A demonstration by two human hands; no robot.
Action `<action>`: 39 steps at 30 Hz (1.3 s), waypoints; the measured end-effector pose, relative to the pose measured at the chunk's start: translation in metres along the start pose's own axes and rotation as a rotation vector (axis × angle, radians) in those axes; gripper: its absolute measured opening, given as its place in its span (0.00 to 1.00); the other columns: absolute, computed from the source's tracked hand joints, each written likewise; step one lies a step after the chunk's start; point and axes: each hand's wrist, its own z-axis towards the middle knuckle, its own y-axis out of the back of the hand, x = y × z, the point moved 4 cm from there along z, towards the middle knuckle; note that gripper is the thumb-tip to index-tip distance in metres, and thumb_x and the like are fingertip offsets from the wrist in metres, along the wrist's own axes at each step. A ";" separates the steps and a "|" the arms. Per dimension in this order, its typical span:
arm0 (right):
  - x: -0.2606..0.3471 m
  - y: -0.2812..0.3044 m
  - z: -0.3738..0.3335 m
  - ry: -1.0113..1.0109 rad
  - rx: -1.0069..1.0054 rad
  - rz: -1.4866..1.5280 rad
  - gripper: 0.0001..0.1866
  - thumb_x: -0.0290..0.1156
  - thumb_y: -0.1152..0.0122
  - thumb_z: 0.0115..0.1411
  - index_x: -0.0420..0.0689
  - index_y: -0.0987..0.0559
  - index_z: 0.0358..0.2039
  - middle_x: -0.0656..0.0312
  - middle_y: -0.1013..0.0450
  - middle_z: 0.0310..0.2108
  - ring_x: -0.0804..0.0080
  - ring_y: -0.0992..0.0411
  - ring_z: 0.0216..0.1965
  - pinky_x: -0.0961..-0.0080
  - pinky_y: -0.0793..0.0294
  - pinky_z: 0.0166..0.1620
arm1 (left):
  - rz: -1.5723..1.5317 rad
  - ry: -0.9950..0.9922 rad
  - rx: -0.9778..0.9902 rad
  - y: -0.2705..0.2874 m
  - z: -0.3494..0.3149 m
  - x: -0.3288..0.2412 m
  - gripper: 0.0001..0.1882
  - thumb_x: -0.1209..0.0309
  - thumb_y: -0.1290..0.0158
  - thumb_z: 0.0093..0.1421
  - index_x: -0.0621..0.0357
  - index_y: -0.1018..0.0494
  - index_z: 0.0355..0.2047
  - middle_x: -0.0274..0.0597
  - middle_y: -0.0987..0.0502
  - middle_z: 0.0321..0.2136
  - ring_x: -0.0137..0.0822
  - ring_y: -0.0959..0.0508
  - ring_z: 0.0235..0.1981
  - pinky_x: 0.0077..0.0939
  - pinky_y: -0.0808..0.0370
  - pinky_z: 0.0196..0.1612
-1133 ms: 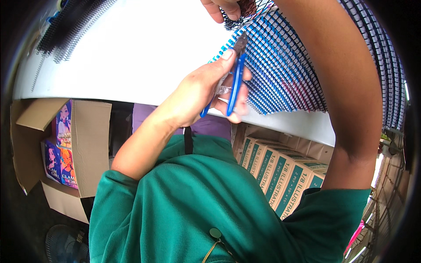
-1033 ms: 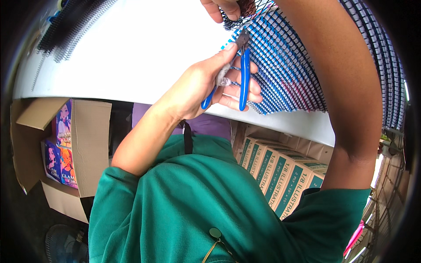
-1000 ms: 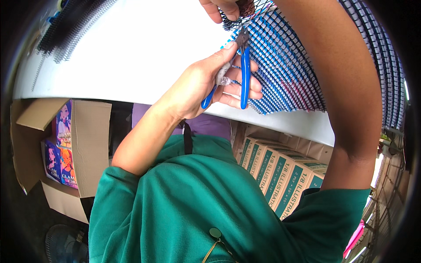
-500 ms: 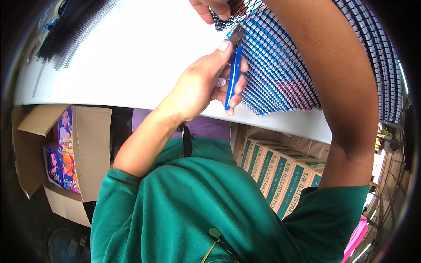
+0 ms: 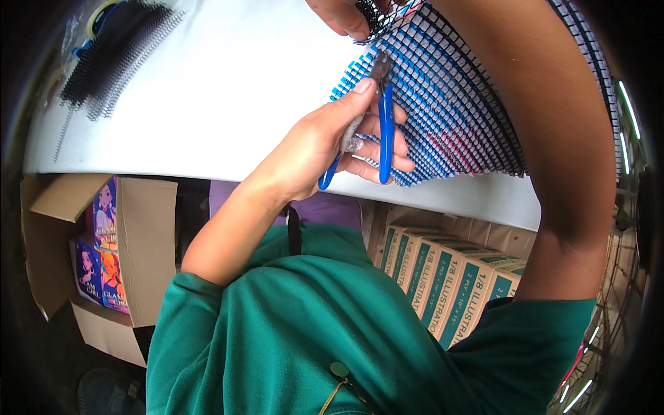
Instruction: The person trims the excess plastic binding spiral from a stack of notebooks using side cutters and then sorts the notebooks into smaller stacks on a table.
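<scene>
My left hand (image 5: 332, 135) is wrapped round a pair of blue-handled cutters (image 5: 387, 131). Their handles are spread, and the dark metal jaws point up towards the top of the view. Right beneath the jaws lies a sheet of black mesh patterned in blue and white with some red (image 5: 443, 117). Reaching over from the right, my right arm bends round to the top edge, where my right hand (image 5: 342, 15) pinches a black mesh piece (image 5: 379, 19). Part of that hand is cut off by the view's edge.
On the white table (image 5: 228, 90), black mesh strips (image 5: 117, 59) lie at the far left by a roll of tape (image 5: 102, 19). Below the table edge stand an open cardboard box (image 5: 149, 249) with colourful packages, left, and a row of cartons (image 5: 449, 283), right.
The cutters' handles have spread apart, and my left hand has shifted slightly right and down. My right hand has moved a little right with the black mesh piece, showing more of the sheet's blue edge.
</scene>
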 end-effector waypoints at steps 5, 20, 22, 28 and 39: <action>0.005 0.003 -0.005 0.051 -0.103 -0.008 0.14 0.24 0.39 0.48 0.47 0.21 0.37 0.60 0.25 0.36 0.68 0.27 0.34 0.71 0.28 0.36 | -0.051 -0.048 0.008 0.001 0.005 -0.006 0.30 0.45 0.69 0.64 0.63 0.34 0.39 0.43 0.29 0.23 0.37 0.25 0.21 0.31 0.22 0.25; 0.009 0.013 -0.017 0.152 -0.323 -0.034 0.13 0.24 0.39 0.47 0.46 0.21 0.35 0.60 0.25 0.36 0.67 0.27 0.34 0.71 0.28 0.35 | -0.039 -0.053 0.058 0.003 0.004 -0.010 0.31 0.46 0.70 0.65 0.63 0.35 0.44 0.47 0.26 0.28 0.42 0.21 0.29 0.33 0.21 0.28; 0.009 0.015 -0.018 0.162 -0.345 -0.036 0.12 0.24 0.39 0.47 0.45 0.21 0.35 0.60 0.25 0.36 0.67 0.27 0.34 0.71 0.28 0.35 | -0.003 -0.062 0.025 -0.002 -0.002 -0.012 0.30 0.45 0.70 0.65 0.63 0.35 0.44 0.46 0.27 0.27 0.42 0.23 0.26 0.33 0.22 0.27; 0.013 0.016 -0.021 0.188 -0.390 -0.050 0.12 0.23 0.39 0.46 0.45 0.21 0.35 0.59 0.25 0.36 0.67 0.27 0.34 0.72 0.28 0.35 | 0.060 -0.064 0.038 -0.007 0.007 -0.017 0.34 0.44 0.75 0.64 0.64 0.35 0.47 0.51 0.24 0.36 0.50 0.23 0.43 0.37 0.22 0.38; 0.014 0.019 -0.024 0.222 -0.460 -0.080 0.11 0.23 0.39 0.46 0.44 0.21 0.33 0.59 0.26 0.36 0.67 0.27 0.34 0.72 0.28 0.35 | 0.044 -0.076 0.052 -0.015 0.002 -0.019 0.33 0.44 0.72 0.64 0.64 0.35 0.46 0.50 0.25 0.31 0.47 0.21 0.33 0.36 0.20 0.33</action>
